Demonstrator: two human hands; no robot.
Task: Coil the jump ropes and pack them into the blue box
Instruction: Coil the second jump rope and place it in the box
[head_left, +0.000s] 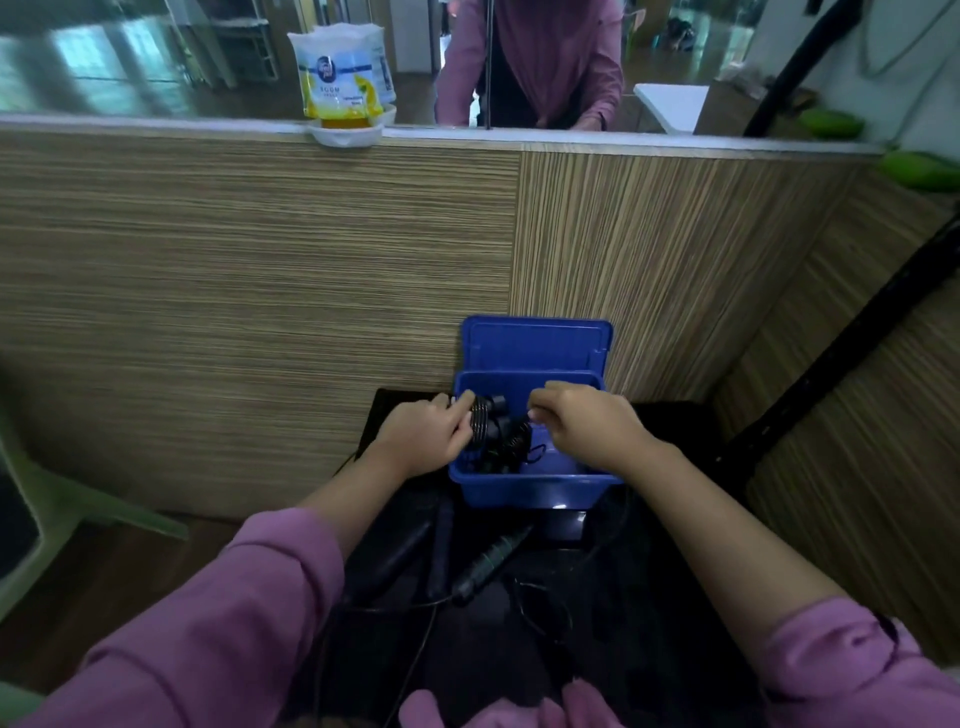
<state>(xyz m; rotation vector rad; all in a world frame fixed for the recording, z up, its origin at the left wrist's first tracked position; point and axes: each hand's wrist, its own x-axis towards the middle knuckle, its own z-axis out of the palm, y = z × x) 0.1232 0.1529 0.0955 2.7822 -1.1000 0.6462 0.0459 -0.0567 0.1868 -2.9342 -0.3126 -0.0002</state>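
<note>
Black coiled rope (491, 431) is being lowered into the blue box (535, 486), gripped at its ribbed handle end by the curled fingers of the left hand (423, 434). The right hand (582, 423) is bent over the box's middle with its fingertips drawn together, apparently pinching a strand of cord, though the contact itself is hidden. The step in hand is judged to be seating this bundle inside the box. It would be done well if the loops were kept pressed together until the floor of the box is reached, and if loose cord were tucked below the rim. The open lid (537, 345) is propped behind against the wood-grain wall. More handles (491, 564) and slack cord (540, 608) are left uncoiled on the dark desk (670, 431) nearer the body.
</note>
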